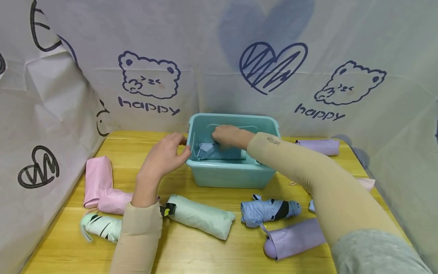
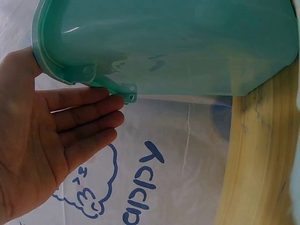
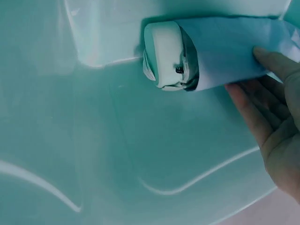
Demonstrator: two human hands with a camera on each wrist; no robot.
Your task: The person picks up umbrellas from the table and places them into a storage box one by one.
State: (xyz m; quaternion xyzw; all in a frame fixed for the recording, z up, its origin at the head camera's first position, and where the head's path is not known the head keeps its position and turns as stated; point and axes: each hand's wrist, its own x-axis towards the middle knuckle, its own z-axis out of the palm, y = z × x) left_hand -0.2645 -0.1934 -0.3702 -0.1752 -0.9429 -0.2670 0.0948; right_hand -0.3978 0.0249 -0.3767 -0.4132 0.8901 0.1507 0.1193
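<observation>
Right hand (image 1: 228, 136) down inside the teal bin (image 1: 227, 175), thumb and fingers pinching a blue-sleeved folded umbrella (image 1: 220, 153) that lies along the bin's floor by one long wall. Left hand (image 1: 165, 155) at the bin's left end — fingers loosely extended outside, thumb against the rim. Nearer on the wooden desk (image 1: 208, 260) — a mint-green sleeved umbrella (image 1: 203, 217), a blue umbrella (image 1: 261, 212), a purple sleeved umbrella (image 1: 297, 239).

From afar I see folded umbrellas (image 1: 200, 217) in mint, blue and purple spread across a yellow wood-grain table (image 1: 246, 257), backed by a white sheet (image 1: 154, 26) printed with bears (image 1: 149, 78), hearts (image 1: 273, 66) and "happy".
</observation>
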